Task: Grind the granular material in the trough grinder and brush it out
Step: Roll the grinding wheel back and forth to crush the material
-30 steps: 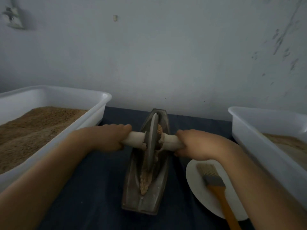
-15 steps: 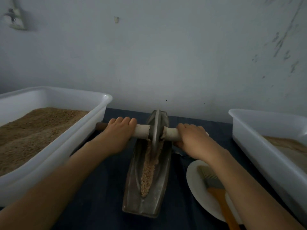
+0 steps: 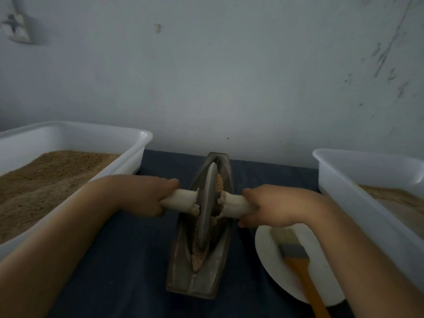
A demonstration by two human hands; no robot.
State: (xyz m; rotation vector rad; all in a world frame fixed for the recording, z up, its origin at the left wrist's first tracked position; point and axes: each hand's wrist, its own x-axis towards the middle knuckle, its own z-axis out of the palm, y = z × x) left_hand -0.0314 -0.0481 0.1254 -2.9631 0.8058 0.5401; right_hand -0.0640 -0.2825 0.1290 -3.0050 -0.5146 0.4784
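A boat-shaped metal trough grinder [image 3: 202,281] lies lengthwise on the dark blue table. Its metal wheel [image 3: 207,203] stands upright in the groove near the middle, on a pale axle handle [image 3: 183,200]. My left hand [image 3: 142,196] grips the left end of the axle and my right hand [image 3: 273,207] grips the right end. Tan granular material [image 3: 197,258] fills the near part of the groove, and some grains [image 3: 219,185] cling to the wheel's right face. A brush [image 3: 292,246] with an orange handle lies on a white plate [image 3: 273,269] to the right.
A white tub [image 3: 128,138] of brown granules stands at the left. Another white tub [image 3: 344,180] with paler material stands at the right, close to the plate. A grey wall rises right behind the table.
Both hands pulled the axle and wheel back toward me from the trough's far end to its middle. Loose material now shows only in the near part of the groove.
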